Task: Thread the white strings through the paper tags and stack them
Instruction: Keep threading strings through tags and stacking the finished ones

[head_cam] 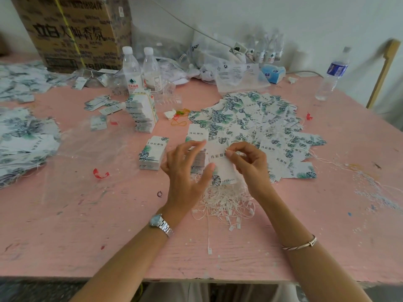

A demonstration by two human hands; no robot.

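A white paper tag [220, 164] with a green leaf print and black characters is between my two hands at the table's middle. My right hand [246, 164] pinches the tag's top right edge together with a white string end. My left hand [187, 168] has its fingers spread and mostly straight, the thumb lying against the tag's left side. A tangle of white strings [222, 203] with small plastic ends lies just below the tag. A neat stack of tags [152, 154] sits left of my left hand. A wide spread of threaded tags [261, 118] lies beyond.
On the pink table [109, 225] stand a taller tag stack [142, 112], two water bottles [139, 68], a cardboard box [72, 31] and clear plastic bags [218, 57]. More tags are heaped at the left edge [24, 136]. Another bottle [333, 75] stands far right. Red scraps [100, 173] lie about.
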